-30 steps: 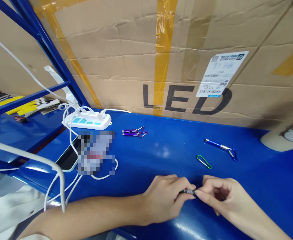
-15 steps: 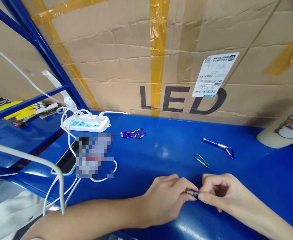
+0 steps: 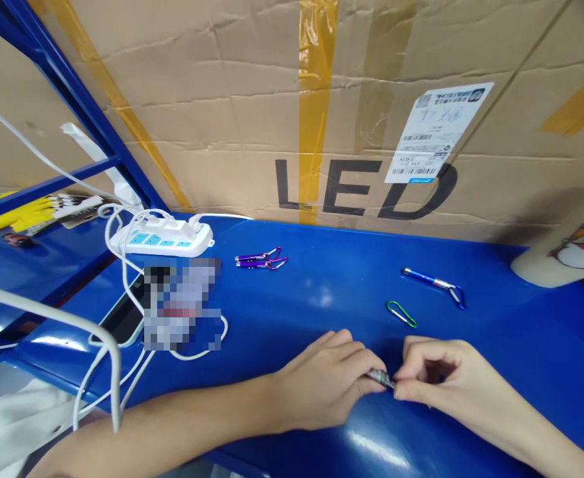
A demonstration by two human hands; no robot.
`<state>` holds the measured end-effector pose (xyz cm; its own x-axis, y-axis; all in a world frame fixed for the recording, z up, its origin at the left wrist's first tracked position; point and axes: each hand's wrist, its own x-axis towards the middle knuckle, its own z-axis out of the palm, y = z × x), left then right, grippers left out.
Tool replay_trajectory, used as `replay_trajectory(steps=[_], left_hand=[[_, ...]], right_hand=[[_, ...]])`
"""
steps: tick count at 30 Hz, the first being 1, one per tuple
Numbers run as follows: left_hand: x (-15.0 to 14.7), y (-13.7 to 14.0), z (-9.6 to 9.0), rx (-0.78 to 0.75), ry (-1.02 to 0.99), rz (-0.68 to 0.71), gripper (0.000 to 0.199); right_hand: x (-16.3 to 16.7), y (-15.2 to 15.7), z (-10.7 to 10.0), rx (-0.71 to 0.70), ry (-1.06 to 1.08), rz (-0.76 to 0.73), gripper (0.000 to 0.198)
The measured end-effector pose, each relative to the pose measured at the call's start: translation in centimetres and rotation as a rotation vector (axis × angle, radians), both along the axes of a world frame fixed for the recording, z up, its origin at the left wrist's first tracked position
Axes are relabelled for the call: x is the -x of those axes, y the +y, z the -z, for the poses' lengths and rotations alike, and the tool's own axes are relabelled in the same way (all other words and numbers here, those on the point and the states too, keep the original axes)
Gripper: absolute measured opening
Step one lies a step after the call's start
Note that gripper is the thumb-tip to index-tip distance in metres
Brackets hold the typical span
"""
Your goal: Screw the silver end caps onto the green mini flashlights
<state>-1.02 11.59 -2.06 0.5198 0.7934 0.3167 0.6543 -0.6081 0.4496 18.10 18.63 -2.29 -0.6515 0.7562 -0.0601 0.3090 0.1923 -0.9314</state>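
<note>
Two sets of fingers pinch one small ribbed piece [image 3: 379, 378], left hand [image 3: 324, 382] around it, right hand [image 3: 436, 374] closed at its tip; the red no longer shows, suggesting a turn.

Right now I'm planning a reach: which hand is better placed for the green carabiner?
Probably the right hand: it lies nearer the green carabiner, though it also pinches the small cylindrical part your left hand holds.
</note>
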Motion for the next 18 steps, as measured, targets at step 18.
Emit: replay_trajectory(steps=[18], left_hand=[[-0.7, -0.4, 0.7, -0.116, 0.005, -0.009, 0.025]], right_hand=[[0.3, -1.1, 0.3, 0.075, -0.022, 0.073, 0.024]])
